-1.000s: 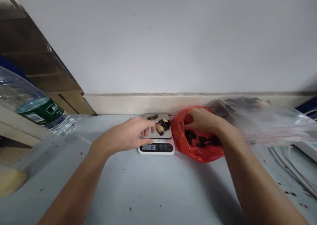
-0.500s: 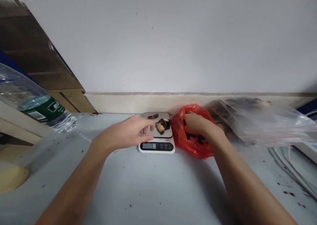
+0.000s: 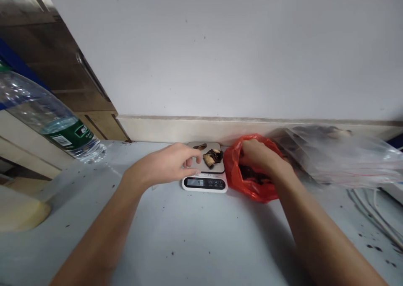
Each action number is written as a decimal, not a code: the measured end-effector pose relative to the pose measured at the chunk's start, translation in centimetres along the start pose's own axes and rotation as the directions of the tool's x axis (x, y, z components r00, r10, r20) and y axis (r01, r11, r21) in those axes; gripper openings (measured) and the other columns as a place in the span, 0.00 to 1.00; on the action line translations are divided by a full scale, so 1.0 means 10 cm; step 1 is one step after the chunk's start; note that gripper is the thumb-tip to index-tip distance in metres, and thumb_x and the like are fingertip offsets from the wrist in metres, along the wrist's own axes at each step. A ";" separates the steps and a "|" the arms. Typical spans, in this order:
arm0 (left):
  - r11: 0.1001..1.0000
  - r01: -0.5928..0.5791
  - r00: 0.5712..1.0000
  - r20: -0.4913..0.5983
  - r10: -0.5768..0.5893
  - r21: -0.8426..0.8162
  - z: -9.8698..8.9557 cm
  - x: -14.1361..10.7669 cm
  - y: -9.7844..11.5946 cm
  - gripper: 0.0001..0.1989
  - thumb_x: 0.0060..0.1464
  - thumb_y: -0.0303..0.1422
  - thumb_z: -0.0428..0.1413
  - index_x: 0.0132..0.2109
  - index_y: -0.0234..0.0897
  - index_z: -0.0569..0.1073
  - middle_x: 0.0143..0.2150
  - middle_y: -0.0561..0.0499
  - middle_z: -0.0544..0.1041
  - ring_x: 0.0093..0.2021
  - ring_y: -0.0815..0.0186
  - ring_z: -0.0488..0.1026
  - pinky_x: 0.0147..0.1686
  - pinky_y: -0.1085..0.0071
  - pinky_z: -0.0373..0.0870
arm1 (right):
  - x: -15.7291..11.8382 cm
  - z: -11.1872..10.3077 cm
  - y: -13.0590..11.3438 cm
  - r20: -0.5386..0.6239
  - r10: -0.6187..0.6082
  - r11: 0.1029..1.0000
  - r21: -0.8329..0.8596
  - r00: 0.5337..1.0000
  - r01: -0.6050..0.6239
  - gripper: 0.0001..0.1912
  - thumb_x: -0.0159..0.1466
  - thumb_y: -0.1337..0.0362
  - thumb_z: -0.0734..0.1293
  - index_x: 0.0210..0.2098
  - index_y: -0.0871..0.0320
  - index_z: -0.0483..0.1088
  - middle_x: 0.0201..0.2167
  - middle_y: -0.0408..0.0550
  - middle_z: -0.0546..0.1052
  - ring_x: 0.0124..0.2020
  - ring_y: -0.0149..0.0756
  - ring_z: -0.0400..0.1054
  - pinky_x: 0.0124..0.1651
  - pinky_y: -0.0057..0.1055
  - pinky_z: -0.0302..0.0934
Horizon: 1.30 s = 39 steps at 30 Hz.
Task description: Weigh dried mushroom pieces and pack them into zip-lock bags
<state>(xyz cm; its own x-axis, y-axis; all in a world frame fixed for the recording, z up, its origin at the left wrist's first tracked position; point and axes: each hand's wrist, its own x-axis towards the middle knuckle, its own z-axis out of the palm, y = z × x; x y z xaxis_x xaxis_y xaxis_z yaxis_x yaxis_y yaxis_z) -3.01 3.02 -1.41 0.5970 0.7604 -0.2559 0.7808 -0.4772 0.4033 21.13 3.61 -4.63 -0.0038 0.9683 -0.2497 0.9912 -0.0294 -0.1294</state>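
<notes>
A small digital kitchen scale stands near the wall, its display lit. Dark dried slices with pale parts lie on its plate, and a thin brown piece rests toward the plate's back. My left hand hovers at the scale's left side, thumb and fingers apart, holding nothing. Beside the scale on the right sits an open red plastic bag with dark pieces inside. My right hand reaches into this bag; its fingertips are hidden there, so what they touch does not show.
Clear zip bags with dark contents lie on the right, above white cables. A water bottle stands at the left, near a pale yellow rounded object. The wall closes off the back of the grey table.
The whole view has shifted slightly, so things appear a little farther right. My right hand stays in the red bag, and my left hand stays beside the scale.
</notes>
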 end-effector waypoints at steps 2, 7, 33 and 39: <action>1.000 -0.018 1.000 -0.011 0.018 0.008 -0.01 -0.01 -0.01 0.12 0.60 0.40 0.53 0.47 0.41 0.76 0.41 0.48 0.79 0.40 0.57 0.75 0.38 0.67 0.66 | -0.02 -0.03 0.01 0.024 0.017 1.000 0.003 1.000 -0.017 0.10 0.61 0.75 0.66 0.33 0.63 0.81 0.32 0.56 0.84 0.34 0.42 0.78 0.31 0.28 0.61; 0.999 -0.015 1.000 -0.013 0.016 0.031 -0.02 -0.01 -0.04 0.14 0.61 0.40 0.53 0.49 0.42 0.77 0.46 0.47 0.80 0.44 0.56 0.77 0.42 0.66 0.68 | -0.07 -0.13 0.04 0.055 0.059 0.997 0.050 0.997 -0.062 0.12 0.60 0.75 0.65 0.37 0.64 0.81 0.32 0.56 0.83 0.33 0.42 0.77 0.28 0.28 0.59; 0.941 0.312 0.931 0.156 -0.331 0.133 -0.18 -0.09 -0.25 0.22 0.60 0.48 0.53 0.56 0.45 0.73 0.51 0.47 0.80 0.42 0.58 0.78 0.37 0.68 0.70 | -0.07 -0.17 -0.45 -0.115 -0.171 0.943 0.268 0.979 0.196 0.29 0.61 0.74 0.68 0.61 0.52 0.75 0.47 0.51 0.83 0.47 0.41 0.77 0.45 0.28 0.65; 0.907 0.355 0.894 0.201 -0.400 0.226 -0.13 -0.02 -0.30 0.20 0.52 0.43 0.61 0.50 0.43 0.73 0.50 0.45 0.81 0.43 0.56 0.79 0.33 0.69 0.68 | -0.21 -0.40 -0.27 -0.143 -0.103 0.936 0.320 0.984 0.145 0.19 0.63 0.74 0.69 0.52 0.54 0.78 0.40 0.46 0.84 0.40 0.37 0.78 0.40 0.27 0.67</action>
<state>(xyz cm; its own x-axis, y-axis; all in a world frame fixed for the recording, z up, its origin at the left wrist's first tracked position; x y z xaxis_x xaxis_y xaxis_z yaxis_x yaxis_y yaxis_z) -5.67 4.91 -1.38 0.2585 0.7826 -0.5664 0.9619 -0.2626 0.0762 18.99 2.65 0.06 -0.0872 0.9916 -0.0954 0.8849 0.0332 -0.4647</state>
